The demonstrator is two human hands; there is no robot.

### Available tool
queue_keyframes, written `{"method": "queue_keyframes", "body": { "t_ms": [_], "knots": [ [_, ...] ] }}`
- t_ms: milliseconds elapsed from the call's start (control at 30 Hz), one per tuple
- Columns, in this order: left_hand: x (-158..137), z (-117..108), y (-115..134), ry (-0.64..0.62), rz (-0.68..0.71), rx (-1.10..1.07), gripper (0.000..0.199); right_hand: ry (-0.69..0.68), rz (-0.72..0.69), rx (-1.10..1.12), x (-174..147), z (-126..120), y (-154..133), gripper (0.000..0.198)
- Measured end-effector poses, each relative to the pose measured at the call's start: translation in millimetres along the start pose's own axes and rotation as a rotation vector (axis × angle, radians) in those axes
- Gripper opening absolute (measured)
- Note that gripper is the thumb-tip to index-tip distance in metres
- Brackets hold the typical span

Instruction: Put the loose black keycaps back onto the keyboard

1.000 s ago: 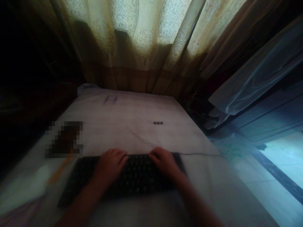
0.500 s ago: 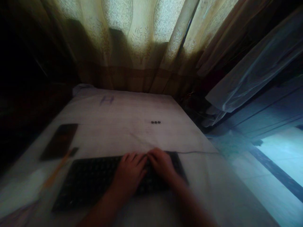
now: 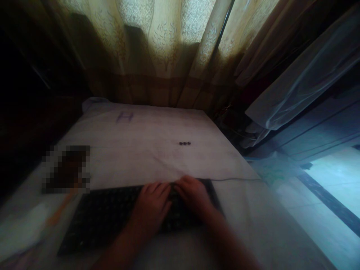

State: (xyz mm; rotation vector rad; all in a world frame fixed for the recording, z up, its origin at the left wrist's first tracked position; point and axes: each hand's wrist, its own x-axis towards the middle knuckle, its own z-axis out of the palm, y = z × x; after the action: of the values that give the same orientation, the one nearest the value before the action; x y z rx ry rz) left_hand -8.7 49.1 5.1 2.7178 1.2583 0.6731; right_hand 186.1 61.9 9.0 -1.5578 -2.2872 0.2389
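A black keyboard (image 3: 104, 217) lies across the near part of the cloth-covered table. My left hand (image 3: 153, 204) rests flat over its middle, fingers stretched toward the top edge. Just right of it, my right hand (image 3: 192, 193) has its fingers bent and drawn together at the top rows. Whatever those fingertips pinch, if anything, is hidden. Farther back, three small black pieces that look like keycaps (image 3: 185, 143) sit in a row on the pale cloth (image 3: 146, 131).
Left of the keyboard are a dark flat pixelated object (image 3: 66, 168) and an orange-handled tool (image 3: 60, 210), its far end blurred. A cable (image 3: 236, 179) runs right from the keyboard to the table edge. Patterned curtains (image 3: 164, 45) hang behind.
The view has shifted slightly, so the table things sit a little more to the left. My left hand has slid slightly left, widening the small gap to my right hand.
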Motion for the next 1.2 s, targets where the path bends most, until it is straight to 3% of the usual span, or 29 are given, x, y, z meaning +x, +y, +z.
{"method": "queue_keyframes", "body": {
  "t_ms": [333,733,967,1200],
  "knots": [
    [1.9,1.1,1.1,0.006,0.005,-0.006,0.031,0.068,-0.078,-0.078,-2.6,0.3,8.1,0.018],
    [2.8,1.0,0.6,-0.018,-0.003,-0.026,0.034,0.025,-0.048,0.009,1.0,1.7,6.4,0.014],
    [-0.5,4.4,-1.6,0.044,0.011,-0.027,0.033,0.22,0.115,0.278,-3.6,5.4,9.4,0.01],
    [-0.2,2.0,0.0,0.024,0.005,-0.02,0.033,0.106,0.125,0.209,-1.1,4.2,0.7,0.01]
  ]
}}
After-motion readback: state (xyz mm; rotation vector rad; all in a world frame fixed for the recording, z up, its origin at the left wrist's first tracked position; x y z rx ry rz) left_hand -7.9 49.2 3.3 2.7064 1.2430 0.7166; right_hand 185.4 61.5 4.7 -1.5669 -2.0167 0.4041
